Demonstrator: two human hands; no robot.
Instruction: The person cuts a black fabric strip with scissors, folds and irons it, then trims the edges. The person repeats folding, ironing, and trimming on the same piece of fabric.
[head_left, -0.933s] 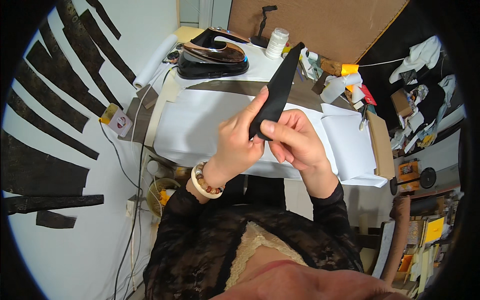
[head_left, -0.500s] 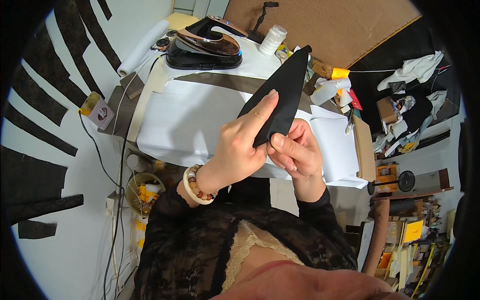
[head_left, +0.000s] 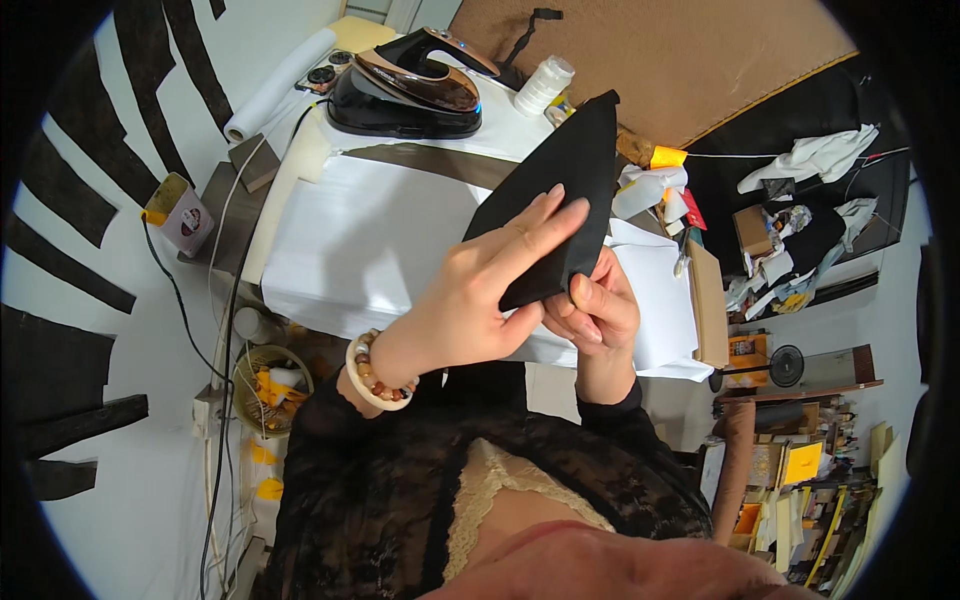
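Observation:
A folded black fabric piece [head_left: 560, 165], stiff-looking and tapering to a point at its upper right, is held up above the white-covered ironing table [head_left: 330, 230]. My right hand [head_left: 603, 312] pinches its lower right corner between thumb and curled fingers. Across the front of the piece lies my left hand [head_left: 480, 280], fingers stretched out flat and slightly apart. Its thumb is near the lower edge, close to my right fingertips. A beaded bracelet [head_left: 364, 372] and a pale bangle circle my left wrist.
A steam iron [head_left: 420, 85] rests on its black base at the back left, near a white paper roll [head_left: 280, 85]. A white thread cone [head_left: 545, 85] stands behind the fabric. White sheets [head_left: 655, 290] lie right, beside a cardboard box [head_left: 708, 305]. Cables [head_left: 228, 330] hang at left above a basket [head_left: 272, 390].
My left hand has shifted over the fabric, and two of its fingers now lie stretched across the front instead of one. The piece has tilted slightly. The right hand keeps its pinch.

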